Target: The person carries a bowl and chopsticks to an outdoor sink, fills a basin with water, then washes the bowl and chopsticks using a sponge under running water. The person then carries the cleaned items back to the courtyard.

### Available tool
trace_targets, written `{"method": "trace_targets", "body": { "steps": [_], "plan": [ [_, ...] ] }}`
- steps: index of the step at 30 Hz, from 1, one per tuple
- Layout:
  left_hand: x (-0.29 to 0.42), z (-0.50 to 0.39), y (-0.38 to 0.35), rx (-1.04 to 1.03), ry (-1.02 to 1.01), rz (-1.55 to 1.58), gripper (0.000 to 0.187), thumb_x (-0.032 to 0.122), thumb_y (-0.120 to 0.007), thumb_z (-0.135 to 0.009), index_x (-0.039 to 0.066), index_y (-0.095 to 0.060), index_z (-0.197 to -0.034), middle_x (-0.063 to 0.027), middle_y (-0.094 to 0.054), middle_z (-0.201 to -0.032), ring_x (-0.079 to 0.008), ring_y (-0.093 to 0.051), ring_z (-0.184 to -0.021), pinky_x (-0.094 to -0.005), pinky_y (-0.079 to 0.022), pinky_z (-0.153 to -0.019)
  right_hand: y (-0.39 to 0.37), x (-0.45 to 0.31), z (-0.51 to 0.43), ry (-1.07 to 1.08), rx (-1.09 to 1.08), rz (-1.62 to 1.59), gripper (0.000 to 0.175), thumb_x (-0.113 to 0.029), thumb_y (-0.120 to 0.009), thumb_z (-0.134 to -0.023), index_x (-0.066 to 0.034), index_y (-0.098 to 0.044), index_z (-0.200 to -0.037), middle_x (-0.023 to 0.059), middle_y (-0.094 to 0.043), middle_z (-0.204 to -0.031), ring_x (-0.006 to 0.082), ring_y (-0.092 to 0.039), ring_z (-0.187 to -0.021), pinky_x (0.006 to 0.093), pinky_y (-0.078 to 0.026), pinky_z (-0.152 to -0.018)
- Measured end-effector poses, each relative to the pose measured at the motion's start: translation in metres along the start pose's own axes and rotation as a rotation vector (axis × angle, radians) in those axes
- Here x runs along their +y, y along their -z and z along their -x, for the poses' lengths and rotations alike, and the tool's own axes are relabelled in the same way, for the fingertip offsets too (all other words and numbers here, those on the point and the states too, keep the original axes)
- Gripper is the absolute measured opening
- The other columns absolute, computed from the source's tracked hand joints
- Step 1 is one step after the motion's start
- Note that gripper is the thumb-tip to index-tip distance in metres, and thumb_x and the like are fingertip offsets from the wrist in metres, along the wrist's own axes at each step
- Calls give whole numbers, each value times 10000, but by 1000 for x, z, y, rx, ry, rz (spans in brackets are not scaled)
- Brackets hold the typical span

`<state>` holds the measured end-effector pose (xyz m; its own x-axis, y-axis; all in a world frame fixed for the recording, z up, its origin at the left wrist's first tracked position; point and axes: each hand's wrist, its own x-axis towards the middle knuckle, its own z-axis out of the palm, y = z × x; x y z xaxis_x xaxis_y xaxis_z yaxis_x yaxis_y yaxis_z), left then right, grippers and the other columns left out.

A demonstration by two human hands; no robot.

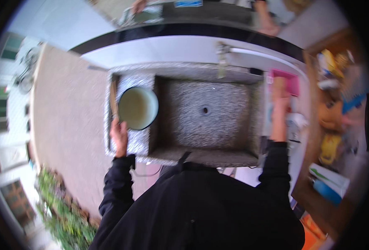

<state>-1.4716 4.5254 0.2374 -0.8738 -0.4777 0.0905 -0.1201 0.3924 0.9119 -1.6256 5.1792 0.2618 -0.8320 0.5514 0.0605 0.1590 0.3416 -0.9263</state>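
Note:
An enamel basin (pixel 136 109) with a dark rim and pale bluish inside stands on the stone ledge at the left of a speckled stone sink (pixel 209 125). My left hand (pixel 119 137) is at its lower left edge, the fingers closed at the rim. A thin wooden stick (pixel 113 97) lies along the ledge's left side, its near end by those fingers. Over at the right, my right hand (pixel 279 109) reaches to a pink plastic basket (pixel 292 82). A tan block-like thing (pixel 279 86) shows at its fingertips; blur hides whether the hand holds it.
A tap (pixel 222 59) with a white pipe (pixel 259 53) stands behind the sink, which has a drain hole (pixel 205 110). A mirror (pixel 203 15) hangs beyond. Wooden shelving (pixel 309 147) with bags and bottles is at right, and a paved yard (pixel 68 125) lies left.

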Motion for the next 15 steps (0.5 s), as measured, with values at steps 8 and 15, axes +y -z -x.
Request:
{"method": "trace_targets", "body": {
  "steps": [8,15],
  "plan": [
    [118,34,-36,-52,-373,-498,453,35,-692,-870,77,-605,-1312,-126,-635,-680,-259,-639,-566,-374,-514,-562,-36,-44,25,348,-49,139,520,-226,-712,-932,31,-541,-1351,211,-542,-1413,269,-592,-1230,380,-502,-1000],
    [146,64,-54,-290,-772,-517,538,-25,-687,-783,-29,-594,-1312,-103,-616,-667,-259,-602,-530,-390,-499,-532,-114,-109,182,560,-900,-108,653,-43,-760,-829,-123,-532,-1435,141,-628,-1332,284,-694,-974,389,-591,-792]
  ]
}}
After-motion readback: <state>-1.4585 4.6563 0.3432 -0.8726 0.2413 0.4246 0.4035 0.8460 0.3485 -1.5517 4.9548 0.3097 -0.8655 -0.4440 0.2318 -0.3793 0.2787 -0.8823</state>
